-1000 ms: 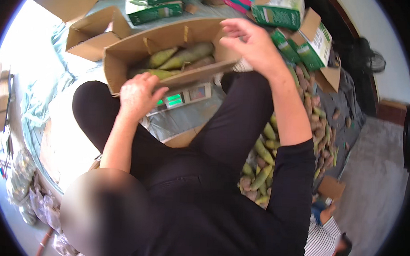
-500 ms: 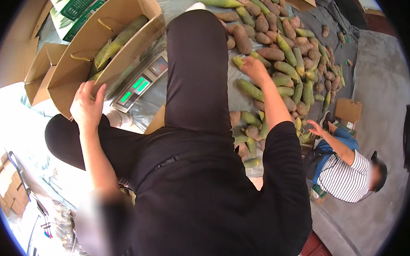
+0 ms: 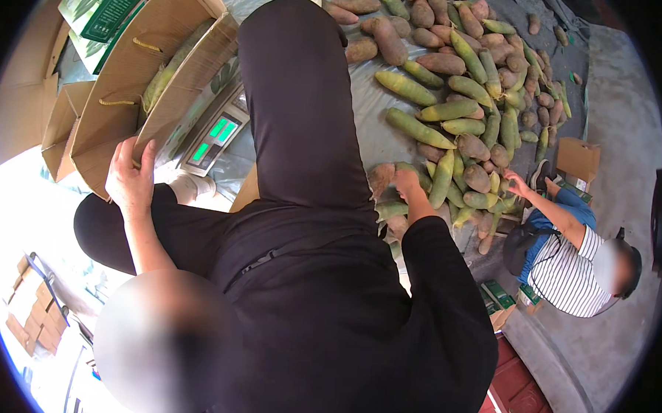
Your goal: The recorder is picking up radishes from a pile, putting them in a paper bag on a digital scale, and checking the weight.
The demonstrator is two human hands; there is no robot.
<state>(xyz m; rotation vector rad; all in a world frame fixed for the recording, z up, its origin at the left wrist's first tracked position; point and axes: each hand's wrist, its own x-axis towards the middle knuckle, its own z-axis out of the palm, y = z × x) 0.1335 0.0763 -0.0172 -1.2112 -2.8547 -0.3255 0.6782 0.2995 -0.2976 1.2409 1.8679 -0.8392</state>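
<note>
In the head view, the left hand [image 3: 130, 181] is clamped on the near edge of an open cardboard box [image 3: 115, 79] stretching ahead of it, with a long green root [image 3: 172, 68] inside and a scale [image 3: 214, 136] to the hand's right. The right hand [image 3: 408, 182] is among roots [image 3: 464, 127] spread ahead and rightward of it; I cannot tell whether its fingers close on one.

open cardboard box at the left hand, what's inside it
At least one long green vegetable and two yellow cord handles show inside the box; its near wall covers the bottom, so anything lower cannot be seen.
</note>
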